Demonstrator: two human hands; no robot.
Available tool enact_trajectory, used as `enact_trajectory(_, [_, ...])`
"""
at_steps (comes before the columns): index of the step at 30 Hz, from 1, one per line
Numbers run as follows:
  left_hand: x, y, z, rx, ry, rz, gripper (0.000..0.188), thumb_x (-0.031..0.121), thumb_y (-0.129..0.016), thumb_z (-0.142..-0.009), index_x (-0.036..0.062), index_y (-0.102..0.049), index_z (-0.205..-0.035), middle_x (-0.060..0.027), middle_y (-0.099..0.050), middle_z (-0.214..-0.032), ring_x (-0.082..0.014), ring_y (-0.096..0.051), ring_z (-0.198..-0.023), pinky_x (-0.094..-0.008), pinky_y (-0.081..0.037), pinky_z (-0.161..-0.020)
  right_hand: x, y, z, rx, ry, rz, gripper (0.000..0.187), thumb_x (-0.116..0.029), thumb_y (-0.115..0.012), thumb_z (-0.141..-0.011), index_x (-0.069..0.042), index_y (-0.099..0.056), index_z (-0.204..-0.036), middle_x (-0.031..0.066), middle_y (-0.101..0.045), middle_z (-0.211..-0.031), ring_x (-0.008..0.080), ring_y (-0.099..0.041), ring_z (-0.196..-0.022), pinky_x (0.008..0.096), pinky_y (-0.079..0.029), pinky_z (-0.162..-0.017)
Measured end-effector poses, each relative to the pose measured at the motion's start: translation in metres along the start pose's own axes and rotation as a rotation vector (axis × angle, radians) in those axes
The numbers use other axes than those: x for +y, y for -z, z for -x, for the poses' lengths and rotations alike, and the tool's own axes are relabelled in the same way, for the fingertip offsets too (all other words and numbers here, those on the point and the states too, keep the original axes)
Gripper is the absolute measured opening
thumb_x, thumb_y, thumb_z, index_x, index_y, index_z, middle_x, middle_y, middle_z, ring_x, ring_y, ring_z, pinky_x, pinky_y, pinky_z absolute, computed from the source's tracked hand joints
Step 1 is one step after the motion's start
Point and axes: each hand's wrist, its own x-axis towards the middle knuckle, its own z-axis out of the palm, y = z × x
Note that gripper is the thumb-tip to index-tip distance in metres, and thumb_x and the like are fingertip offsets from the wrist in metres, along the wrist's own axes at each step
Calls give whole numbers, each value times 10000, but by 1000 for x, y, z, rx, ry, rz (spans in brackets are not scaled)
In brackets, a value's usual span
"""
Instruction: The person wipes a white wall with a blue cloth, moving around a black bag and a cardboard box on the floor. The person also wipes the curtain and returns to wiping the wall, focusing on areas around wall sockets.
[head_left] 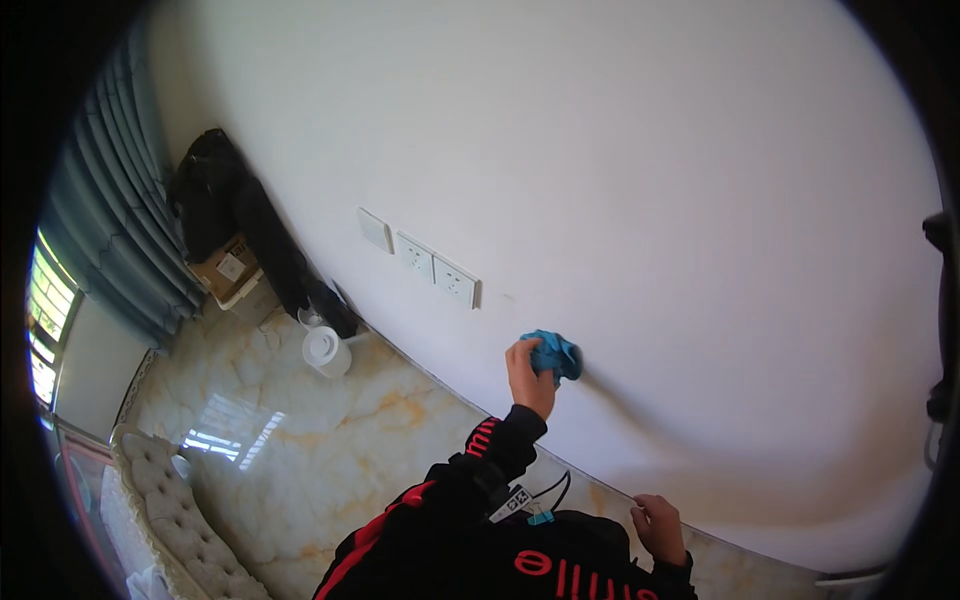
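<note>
My left hand (528,382) is closed around a crumpled blue cloth (556,357). The cloth presses against the white wall (700,250), low down and to the right of the socket plates. My left arm, in a black sleeve with red trim, reaches up from the lower edge. Lower right, my right hand (660,527) hangs near the foot of the wall with its fingers curled in, and nothing shows in it.
Two socket plates (437,269) and a switch plate (375,230) sit on the wall. At left are a black bag (215,190), a cardboard box (228,268), a white round container (327,350), a blue-grey curtain (115,210) and a tufted headboard (175,500). The floor (330,430) is glossy marble-patterned tile.
</note>
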Motion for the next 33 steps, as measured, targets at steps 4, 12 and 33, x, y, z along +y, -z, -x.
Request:
enact_trajectory(4, [25,11,-19,157,60,52,415,-44,-582,-763,-3,-517,-1171,-197,-520,-1135,-369,-492,-1099,-425,-389,-980,13,6,33,-42,-11,77,209,-146,-680,-803,-32,-657,-976,180,-638,-847,349,-620,-753,447,-493,-675])
enact_trajectory(12, [175,124,53,346,-478,58,405,-65,-533,-785,10,-553,-1182,-198,-506,-1185,-373,-498,-1126,-426,-379,-1010,64,-36,262,-66,-75,85,272,-252,-622,-893,-22,-671,-1030,174,-669,-987,368,-622,-918,440,-513,-795])
enact_trajectory(33, [467,103,379,-91,-1185,162,421,-73,-639,-731,-50,-579,-1147,-205,-551,-1265,-372,-576,-1110,-406,-495,-931,-101,223,336,922,800,410,442,38,-612,-796,-15,-561,-1232,215,-521,-1253,414,-526,-1114,428,-482,-917])
